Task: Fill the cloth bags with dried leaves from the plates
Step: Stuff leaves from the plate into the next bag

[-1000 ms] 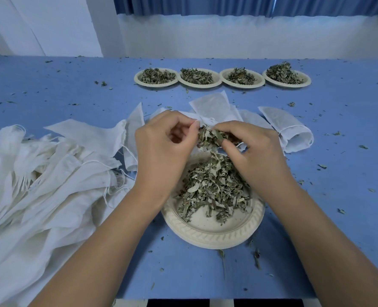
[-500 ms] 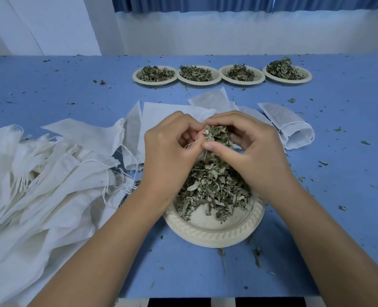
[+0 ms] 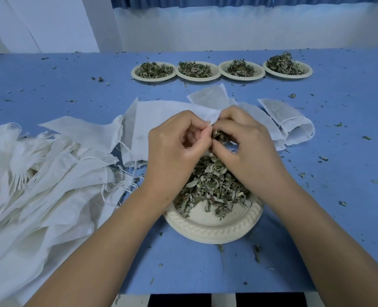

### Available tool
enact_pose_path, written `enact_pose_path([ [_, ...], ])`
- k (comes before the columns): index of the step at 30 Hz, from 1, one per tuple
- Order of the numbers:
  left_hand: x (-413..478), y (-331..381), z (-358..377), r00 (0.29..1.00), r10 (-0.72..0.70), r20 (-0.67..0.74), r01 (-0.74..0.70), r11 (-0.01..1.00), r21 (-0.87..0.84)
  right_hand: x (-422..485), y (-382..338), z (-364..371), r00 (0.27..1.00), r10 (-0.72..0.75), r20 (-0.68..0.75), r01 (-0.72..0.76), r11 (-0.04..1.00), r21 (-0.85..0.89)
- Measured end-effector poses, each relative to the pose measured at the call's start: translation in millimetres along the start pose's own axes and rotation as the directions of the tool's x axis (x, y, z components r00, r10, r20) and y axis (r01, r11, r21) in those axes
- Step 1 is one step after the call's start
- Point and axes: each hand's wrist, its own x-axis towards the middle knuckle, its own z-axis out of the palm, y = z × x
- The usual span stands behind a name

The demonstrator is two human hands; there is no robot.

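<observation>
Far left: heap of cloth bags with loose drawstrings on the blue table. Left hand: fingers curled, pinching the rim of one bag that lies flat behind both hands. Right hand, touching the left: fingers curled round a clump of dried leaves at that rim. Directly below: near plate, holding a leaf pile. Far edge: four plates in a row, all heaped. Right: other bags lying flat.
</observation>
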Motion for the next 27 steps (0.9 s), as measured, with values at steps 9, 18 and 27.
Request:
enact_pose_path([
  [9,2.5,-0.4,-2.8,1.0,0.022,-0.007,-0.022,1.0,-0.012,-1.3,-3.7,-1.7,0.994,0.011,-0.109,0.013,0.976,0.217],
  [18,7.4,-2.8,-7.0,0.991,-0.103,-0.086,0.096,0.992,-0.079,-0.8,-5.9,-8.2,0.987,-0.024,-0.156,0.057,0.975,0.213],
  [27,6.9,5.5,-7.0,0.996,-0.089,0.004,0.088,0.98,-0.18,-4.8,-4.8,-1.2,0.992,-0.081,0.094,0.07,0.991,0.117],
])
